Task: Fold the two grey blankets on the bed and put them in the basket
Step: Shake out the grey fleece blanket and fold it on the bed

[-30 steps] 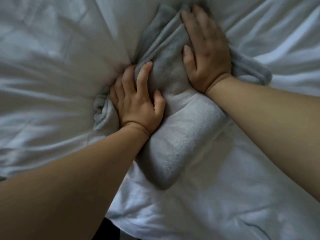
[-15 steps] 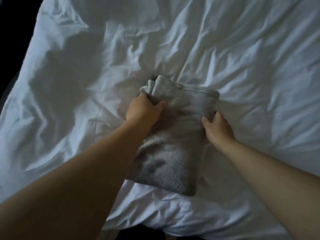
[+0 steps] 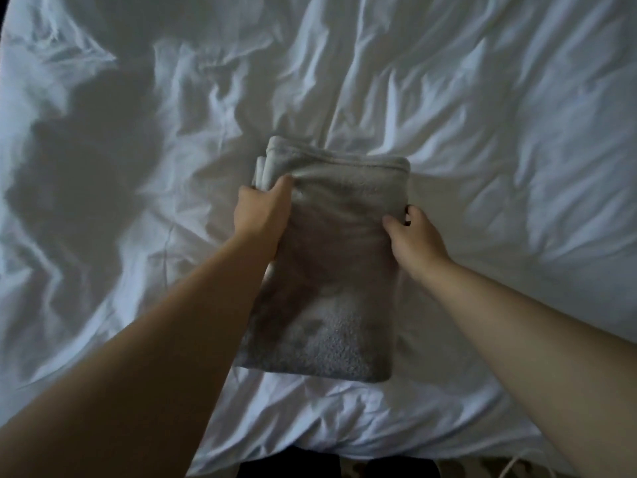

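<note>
A grey fleece blanket (image 3: 331, 263), folded into a thick upright rectangle, lies on the white bed (image 3: 482, 150) near its front edge. My left hand (image 3: 262, 212) grips the blanket's left side near the top, thumb on the upper face and fingers hidden underneath. My right hand (image 3: 413, 239) holds the right side a little lower, fingers tucked under the edge. Only this one grey blanket is in view. No basket shows.
The white bedding (image 3: 138, 132) is heavily wrinkled all around. The bed's front edge (image 3: 344, 450) runs along the bottom, with dark floor below it and a thin white cable (image 3: 513, 465) at the lower right. My shadow falls on the left.
A second ago both palms pressed flat on the crumpled blanket. Both hands have since shifted to its sides and gripped it, and the view has pulled back from the bed.
</note>
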Available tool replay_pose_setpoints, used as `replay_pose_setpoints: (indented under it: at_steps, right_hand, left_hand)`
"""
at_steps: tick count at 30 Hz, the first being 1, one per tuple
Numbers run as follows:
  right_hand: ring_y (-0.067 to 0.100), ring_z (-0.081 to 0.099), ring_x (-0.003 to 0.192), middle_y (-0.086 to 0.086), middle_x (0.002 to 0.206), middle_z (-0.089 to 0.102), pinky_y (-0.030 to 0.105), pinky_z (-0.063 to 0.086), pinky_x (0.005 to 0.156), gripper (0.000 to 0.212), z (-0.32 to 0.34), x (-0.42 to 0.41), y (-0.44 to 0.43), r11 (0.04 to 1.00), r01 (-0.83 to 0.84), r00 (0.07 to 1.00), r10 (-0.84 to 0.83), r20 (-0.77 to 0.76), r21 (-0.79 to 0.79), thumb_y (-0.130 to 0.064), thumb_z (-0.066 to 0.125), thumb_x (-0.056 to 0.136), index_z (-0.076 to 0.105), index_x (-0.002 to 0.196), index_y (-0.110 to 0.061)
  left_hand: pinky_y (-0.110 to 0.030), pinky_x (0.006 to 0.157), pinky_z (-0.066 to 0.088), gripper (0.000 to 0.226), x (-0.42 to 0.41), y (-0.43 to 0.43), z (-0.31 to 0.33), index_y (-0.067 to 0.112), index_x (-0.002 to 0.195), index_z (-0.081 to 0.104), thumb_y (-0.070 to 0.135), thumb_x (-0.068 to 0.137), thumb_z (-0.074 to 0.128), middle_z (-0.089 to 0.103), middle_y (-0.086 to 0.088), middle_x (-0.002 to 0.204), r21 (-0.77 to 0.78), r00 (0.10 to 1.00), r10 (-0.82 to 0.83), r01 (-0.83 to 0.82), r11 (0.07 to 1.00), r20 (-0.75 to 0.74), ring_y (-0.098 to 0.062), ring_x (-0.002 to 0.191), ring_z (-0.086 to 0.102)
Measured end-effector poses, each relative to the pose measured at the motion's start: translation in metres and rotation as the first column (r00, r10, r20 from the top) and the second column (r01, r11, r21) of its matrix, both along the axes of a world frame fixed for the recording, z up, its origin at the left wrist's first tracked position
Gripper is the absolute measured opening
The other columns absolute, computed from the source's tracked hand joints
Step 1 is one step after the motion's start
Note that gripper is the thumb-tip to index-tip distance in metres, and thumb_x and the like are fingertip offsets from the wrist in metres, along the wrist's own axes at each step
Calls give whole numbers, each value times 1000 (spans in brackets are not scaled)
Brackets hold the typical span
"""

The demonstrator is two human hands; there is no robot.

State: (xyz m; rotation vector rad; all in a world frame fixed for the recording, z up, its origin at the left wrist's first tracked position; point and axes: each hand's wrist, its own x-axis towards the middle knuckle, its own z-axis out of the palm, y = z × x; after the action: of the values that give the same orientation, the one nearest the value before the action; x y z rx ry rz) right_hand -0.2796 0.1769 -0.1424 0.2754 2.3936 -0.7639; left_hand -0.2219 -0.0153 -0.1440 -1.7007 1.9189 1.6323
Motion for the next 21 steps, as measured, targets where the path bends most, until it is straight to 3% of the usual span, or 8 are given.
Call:
replay_pose_setpoints:
  at_steps: [2, 5, 6, 9, 11, 16, 19, 21]
  right_hand:
    - [32, 52, 125, 12, 137, 55, 40, 42, 103, 54, -1, 0, 0, 999, 27, 1000, -27, 10, -30, -39, 51, 95, 45, 140, -10]
    - [31, 54, 122, 10, 134, 58, 39, 44, 100, 50, -5, 1, 0, 997, 72, 997, -72, 10, -40, -39, 53, 95, 49, 135, -11]
    - [30, 55, 120, 9, 132, 59, 37, 44, 98, 48, -5, 2, -1, 996, 83, 997, -83, 10, -42, -40, 53, 94, 51, 133, -11]
    - [32, 55, 119, 11, 129, 60, 36, 44, 96, 47, -6, 4, -6, 995, 86, 996, -86, 0, -45, -42, 53, 95, 52, 130, -10]
    - [33, 55, 119, 13, 129, 59, 37, 44, 97, 47, -4, 5, -7, 993, 107, 994, -107, 2, -59, -42, 51, 96, 51, 130, -8]
    - [30, 55, 119, 8, 127, 60, 37, 43, 100, 48, 5, 18, -2, 983, 159, 986, -155, 58, -88, -47, 51, 95, 52, 129, -13]
    - [29, 54, 120, 6, 131, 58, 39, 44, 102, 54, 12, 30, 3, 986, 142, 985, -133, 109, -86, -51, 51, 94, 49, 134, -14]
    - [31, 55, 120, 7, 133, 58, 45, 45, 102, 57, 15, 35, 6, 991, 122, 984, -112, 135, -61, -52, 50, 94, 48, 136, -14]
  left_hand:
    - [-33, 87, 53, 50, -10, 1, 4, 17, 117, 53, 43, 78, 70, 62, 0, 100, 22, 996, -18, 20, 1000, -93, -21, 93, 61]
    - [-29, 74, 57, 33, -11, -5, 4, 17, 119, 59, 20, 88, 68, 67, -1, 97, 328, 969, 128, -53, 943, -213, -17, 87, 65]
    - [-29, 75, 57, 36, -8, -9, 2, 16, 123, 59, 21, 89, 68, 68, -2, 101, 335, 974, 127, -58, 940, -189, -17, 89, 66]
    - [-27, 87, 50, 56, -2, -16, 0, 17, 131, 53, 41, 84, 71, 64, 1, 113, 15, 998, 9, -8, 1000, -59, -17, 101, 61]
    - [-25, 81, 47, 63, 7, -13, 14, 19, 130, 51, 53, 80, 69, 61, 3, 110, -141, 997, -72, 66, 988, -37, -14, 93, 58]
    - [-35, 85, 49, 75, 69, 14, 35, 18, 130, 46, 64, 74, 69, 63, -10, 118, -129, 907, -374, 401, 907, 194, -30, 107, 61]
    - [-41, 88, 47, 61, 97, 25, 35, 13, 116, 50, 63, 82, 59, 65, -12, 109, -157, 812, -473, 545, 823, 341, -34, 102, 60]
    - [-36, 79, 46, 49, 101, 25, 34, 14, 104, 53, 59, 85, 58, 66, -9, 100, -163, 833, -472, 529, 833, 289, -32, 94, 61]
